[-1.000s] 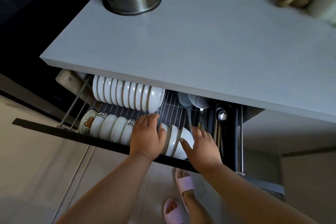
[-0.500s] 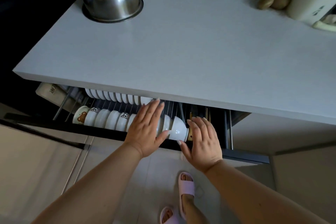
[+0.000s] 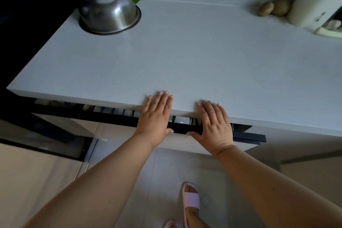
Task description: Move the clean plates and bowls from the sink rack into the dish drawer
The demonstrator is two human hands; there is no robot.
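Where the counter (image 3: 185, 61) overhangs, the dish drawer (image 3: 103, 119) hides most dishes.

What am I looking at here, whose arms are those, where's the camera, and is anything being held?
There is no machine here. A person wears a camera on the head, so this single view looks forward and down past their own bare arms. The left hand and right hand both lie flat with straight fingers against the dark front edge of the dish drawer, which sits just under the grey countertop and is nearly shut. Neither hand holds anything. Through the narrow gap, white dishes show inside the drawer. On the countertop stand an upturned steel bowl with a white cylinder on it, two brownish round things and a cream appliance. Below, the person's feet wear pink slippers.
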